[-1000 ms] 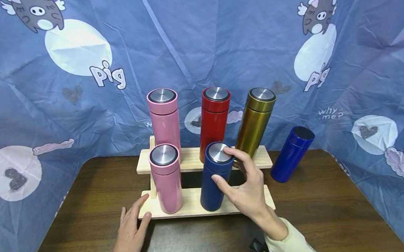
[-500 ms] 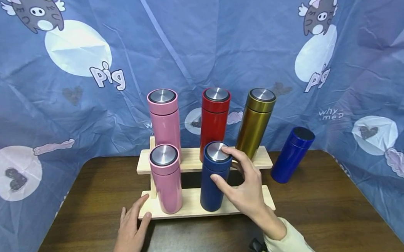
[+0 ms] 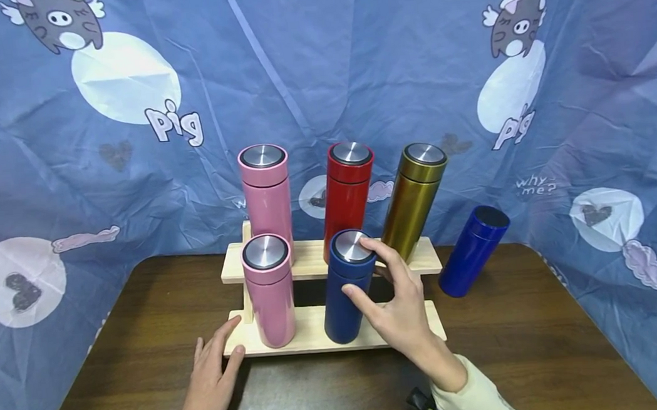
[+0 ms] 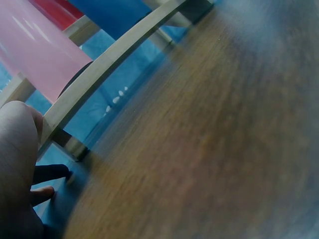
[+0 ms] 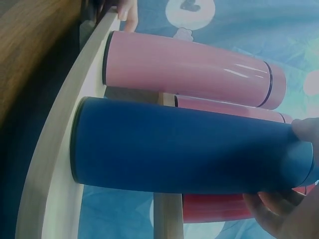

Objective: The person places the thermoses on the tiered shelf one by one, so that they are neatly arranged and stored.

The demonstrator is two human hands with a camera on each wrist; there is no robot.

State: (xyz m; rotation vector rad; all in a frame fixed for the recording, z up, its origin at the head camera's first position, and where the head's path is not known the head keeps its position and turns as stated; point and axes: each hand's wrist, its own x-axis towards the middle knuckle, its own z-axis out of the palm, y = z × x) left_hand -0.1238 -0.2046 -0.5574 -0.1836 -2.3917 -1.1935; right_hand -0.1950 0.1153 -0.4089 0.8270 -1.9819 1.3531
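My right hand (image 3: 400,316) grips a dark blue thermos bottle (image 3: 343,304) near its top, thumb on the near side and a finger on the steel lid. That bottle stands on the lower shelf of a two-step wooden rack (image 3: 313,328); in the right wrist view its base meets the shelf. My left hand (image 3: 211,375) touches the left end of this shelf with fingers extended. Beside it stands a pink thermos bottle (image 3: 274,308). On the upper shelf are another pink thermos (image 3: 266,202), a red thermos (image 3: 347,197) and a gold thermos (image 3: 413,206).
A brighter blue thermos (image 3: 472,252) with a black top stands on the brown wooden table (image 3: 512,344), right of the rack. A blue patterned cloth (image 3: 410,68) hangs behind. A small black object (image 3: 422,403) shows by the right sleeve (image 3: 475,390).
The dark blue thermos's top has shifted slightly left with my right hand, while its base stays on the shelf. My left hand keeps its place at the rack's end.
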